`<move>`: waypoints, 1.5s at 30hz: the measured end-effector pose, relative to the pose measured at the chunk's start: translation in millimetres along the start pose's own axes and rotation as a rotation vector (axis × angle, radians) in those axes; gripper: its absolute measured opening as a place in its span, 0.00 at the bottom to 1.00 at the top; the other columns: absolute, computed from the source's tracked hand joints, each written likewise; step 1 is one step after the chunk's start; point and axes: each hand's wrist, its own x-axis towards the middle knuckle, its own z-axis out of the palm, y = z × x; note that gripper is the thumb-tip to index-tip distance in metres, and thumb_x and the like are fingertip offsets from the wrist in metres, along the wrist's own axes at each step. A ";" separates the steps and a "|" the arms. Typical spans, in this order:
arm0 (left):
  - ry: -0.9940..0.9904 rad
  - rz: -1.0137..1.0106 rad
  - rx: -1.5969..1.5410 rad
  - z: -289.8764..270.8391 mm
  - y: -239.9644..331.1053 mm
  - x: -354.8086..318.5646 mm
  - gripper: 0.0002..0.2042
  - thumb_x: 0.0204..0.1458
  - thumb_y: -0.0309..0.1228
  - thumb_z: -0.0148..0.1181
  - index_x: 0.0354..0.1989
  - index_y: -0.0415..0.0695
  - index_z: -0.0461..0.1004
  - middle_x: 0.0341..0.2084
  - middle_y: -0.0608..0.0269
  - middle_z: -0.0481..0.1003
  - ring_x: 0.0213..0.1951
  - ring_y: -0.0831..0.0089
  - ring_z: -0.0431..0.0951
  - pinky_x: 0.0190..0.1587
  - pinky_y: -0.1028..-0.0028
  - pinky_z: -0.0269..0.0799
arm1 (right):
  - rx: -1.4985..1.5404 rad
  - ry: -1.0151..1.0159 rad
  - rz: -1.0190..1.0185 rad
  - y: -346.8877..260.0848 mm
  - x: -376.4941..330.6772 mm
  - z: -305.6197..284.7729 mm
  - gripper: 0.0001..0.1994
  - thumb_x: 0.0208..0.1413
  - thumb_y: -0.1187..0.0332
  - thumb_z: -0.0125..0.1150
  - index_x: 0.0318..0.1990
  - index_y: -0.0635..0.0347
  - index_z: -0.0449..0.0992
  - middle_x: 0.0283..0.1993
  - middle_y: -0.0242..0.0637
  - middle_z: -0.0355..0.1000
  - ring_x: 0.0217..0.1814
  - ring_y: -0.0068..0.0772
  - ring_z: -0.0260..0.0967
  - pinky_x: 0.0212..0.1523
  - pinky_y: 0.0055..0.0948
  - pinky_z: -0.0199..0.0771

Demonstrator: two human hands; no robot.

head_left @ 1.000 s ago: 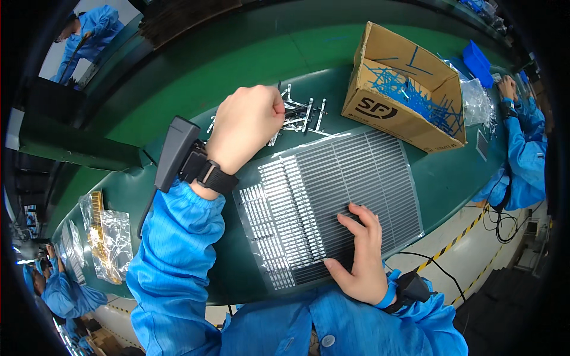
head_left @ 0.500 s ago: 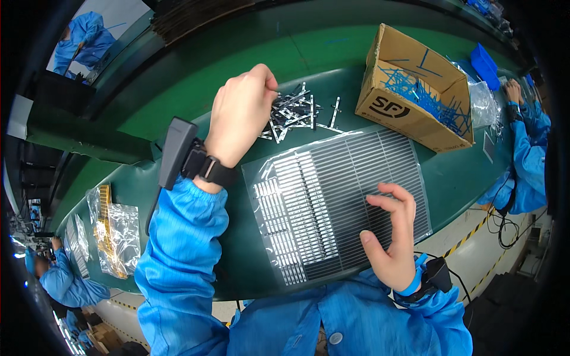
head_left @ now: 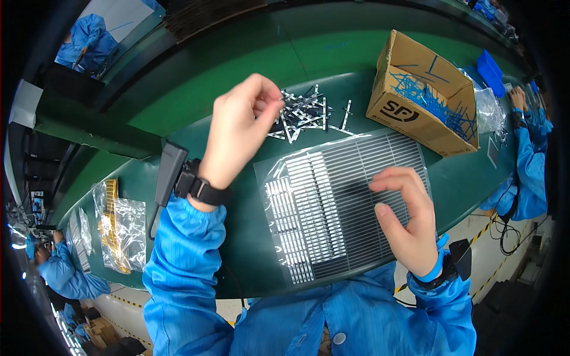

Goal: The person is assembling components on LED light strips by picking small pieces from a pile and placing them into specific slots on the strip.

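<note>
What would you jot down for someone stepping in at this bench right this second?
Left hand: raised, fingertips pinched at the pile of small metal strips; whether it holds one, I cannot tell.
Right hand: open, hovering over the slotted tray.
Done: the tray's left columns hold strips.
Left: the right columns look empty; loose strips remain beside the cardboard box.

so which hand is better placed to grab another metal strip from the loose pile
Left. The left hand is already at the pile of strips, fingertips touching its edge. The right hand hovers over the ribbed tray, farther from the pile.
</note>
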 end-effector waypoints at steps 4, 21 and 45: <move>-0.054 -0.160 -0.331 3.4 17.6 -23.2 0.06 0.56 0.18 0.62 0.38 0.36 0.71 0.32 0.66 0.75 0.34 0.81 0.79 0.39 0.81 0.74 | 0.403 -0.005 0.300 -2.7 28.8 8.9 0.17 0.56 0.73 0.62 0.52 0.63 0.70 0.45 0.37 0.73 0.44 0.28 0.70 0.47 0.26 0.69; 0.055 -0.251 -0.377 -12.6 32.6 -67.6 0.07 0.56 0.17 0.62 0.38 0.36 0.69 0.34 0.64 0.74 0.34 0.80 0.78 0.40 0.80 0.75 | 0.738 0.099 0.233 6.6 82.5 47.9 0.06 0.66 0.69 0.56 0.41 0.62 0.75 0.32 0.28 0.73 0.29 0.14 0.66 0.31 0.17 0.67; 0.037 0.674 0.179 -39.0 54.9 -101.6 0.13 0.42 0.22 0.62 0.39 0.35 0.79 0.41 0.51 0.80 0.41 0.58 0.83 0.42 0.65 0.81 | 0.627 -0.276 0.247 -34.8 50.1 37.8 0.04 0.60 0.74 0.63 0.38 0.63 0.75 0.35 0.26 0.74 0.37 0.14 0.65 0.42 0.20 0.67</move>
